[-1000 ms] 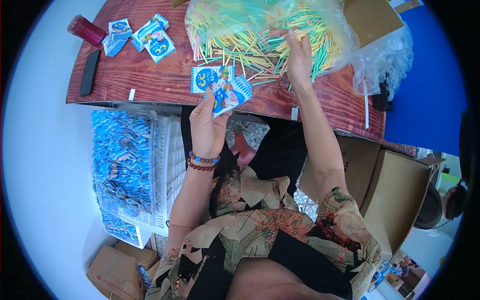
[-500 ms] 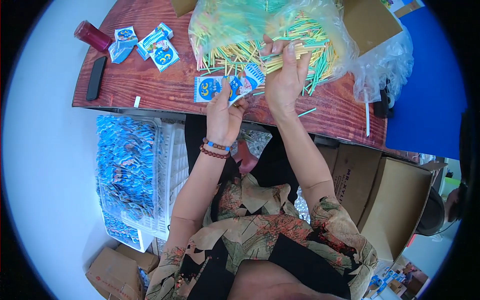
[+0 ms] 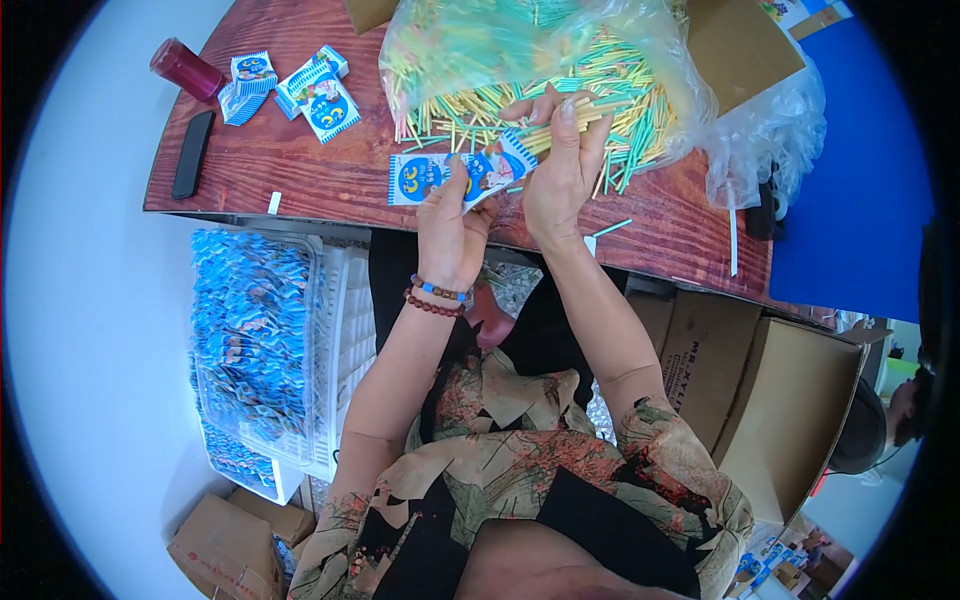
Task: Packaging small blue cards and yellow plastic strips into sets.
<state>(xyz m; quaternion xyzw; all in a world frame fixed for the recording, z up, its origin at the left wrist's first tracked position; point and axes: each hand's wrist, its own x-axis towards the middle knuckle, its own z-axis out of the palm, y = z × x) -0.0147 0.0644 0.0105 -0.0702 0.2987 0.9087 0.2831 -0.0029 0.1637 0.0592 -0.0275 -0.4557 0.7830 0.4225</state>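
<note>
Head view: left grip [image 3: 452, 228] pinching blue-white packets [image 3: 495, 174], right grip [image 3: 560, 185] closed on pastel sticks [image 3: 600, 107], above the counter [image 3: 300, 180].
From here, packets look light, soft; sticks seem brittle, best held mid-length.

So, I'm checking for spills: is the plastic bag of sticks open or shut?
The bag is open: sticks spread from its near side onto the table.
</note>
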